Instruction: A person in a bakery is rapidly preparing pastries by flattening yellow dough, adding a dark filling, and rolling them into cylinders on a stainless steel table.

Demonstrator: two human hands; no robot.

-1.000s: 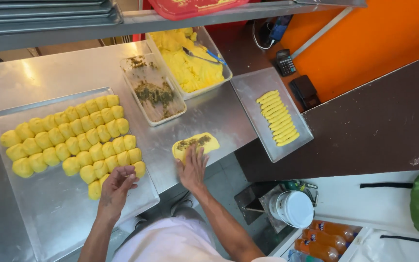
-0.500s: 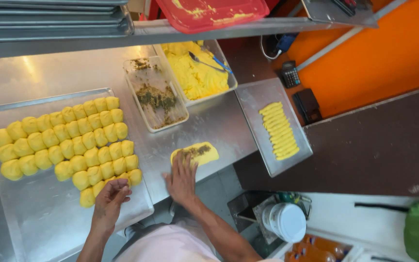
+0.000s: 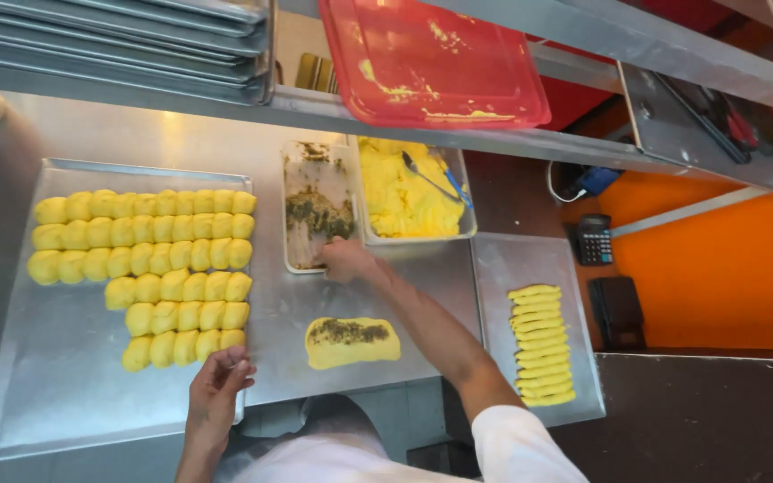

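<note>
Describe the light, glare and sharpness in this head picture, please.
Head view: even light; soft glare on the steel table and the big tray; the dough pieces look sharp; the right hand is slightly blurred; straight shelf edges bend near the frame's edges.

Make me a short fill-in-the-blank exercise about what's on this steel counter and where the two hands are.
1. The right hand reaches to the container of dark ____ filling.
2. The left hand rests at the edge of the ____ tray of yellow dough rolls.
3. The flat dough piece on the counter is topped with ____.
4. The lid on the shelf is ____.

Missing words: green; metal; filling; red
</note>
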